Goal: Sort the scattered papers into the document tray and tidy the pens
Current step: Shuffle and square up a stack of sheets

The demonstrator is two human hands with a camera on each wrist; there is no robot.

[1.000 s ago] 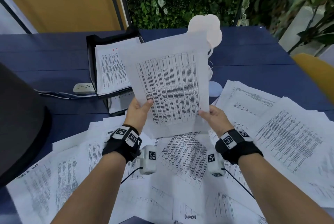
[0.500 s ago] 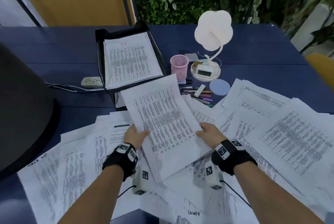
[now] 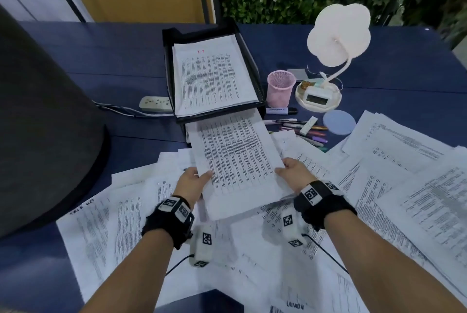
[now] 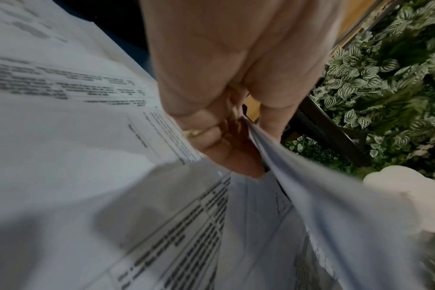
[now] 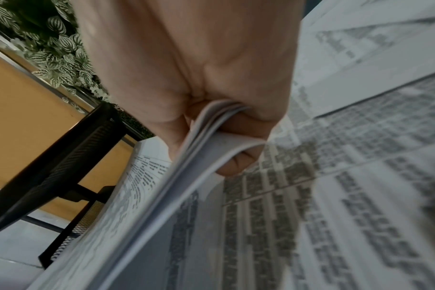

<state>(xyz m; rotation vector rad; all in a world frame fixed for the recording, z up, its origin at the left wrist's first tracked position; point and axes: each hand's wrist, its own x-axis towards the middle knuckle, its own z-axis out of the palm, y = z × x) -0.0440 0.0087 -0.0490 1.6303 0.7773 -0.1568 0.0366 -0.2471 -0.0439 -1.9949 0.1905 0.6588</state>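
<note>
From the head view, the left hand [image 3: 193,181] and right hand [image 3: 294,171] each pinch a near corner of a sheaf of printed sheets [image 3: 237,161], whose far end reaches under the upper shelf of the black document tray [image 3: 252,67]; that shelf already carries a stack headed by small red marks too blurred to read. Loose papers [image 3: 417,186] cover the blue table [image 3: 101,55], one with scrawled handwriting I cannot make out. Pens [image 3: 308,133] lie scattered beside a pink mesh cup [image 3: 280,89]. In the left wrist view, thumb and fingers [image 4: 211,137] clamp the sheaf's edge. In the right wrist view, the fingers [image 5: 238,162] curl under several sheets, the thumb above.
</note>
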